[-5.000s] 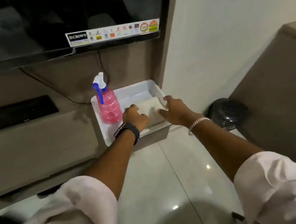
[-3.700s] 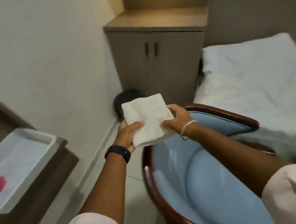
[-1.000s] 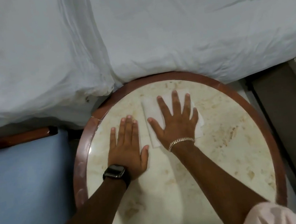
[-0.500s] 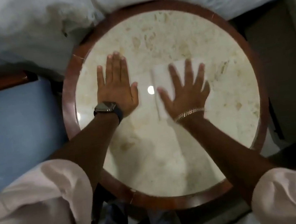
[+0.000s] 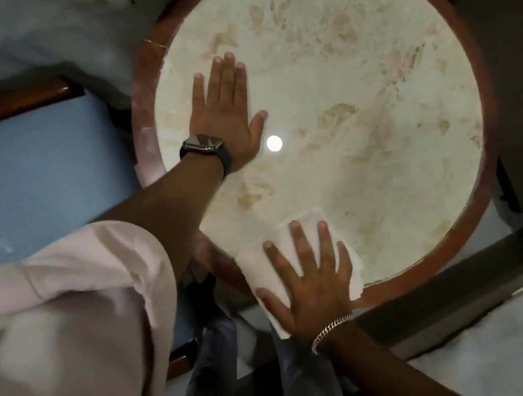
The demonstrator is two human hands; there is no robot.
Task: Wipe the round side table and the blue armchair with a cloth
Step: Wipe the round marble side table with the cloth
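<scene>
Cloth (image 5: 298, 261): white, folded, lying flat on the near edge of the table (image 5: 372, 90), one corner hanging past the table's brown wood rim. Right hand (image 5: 315, 285) is flat on top of the cloth, fingers spread, palm pressing down, no pinch. Chain bracelet (image 5: 332, 329) on that wrist. Further in, left hand (image 5: 225, 112) lies open and flat on the bare marble near the table's left side, gripping nothing; watch (image 5: 203, 147) on its wrist. Blue armchair (image 5: 41, 180) sits just left of the table. White bedding (image 5: 32, 32) lies beyond the table's far-left rim.
</scene>
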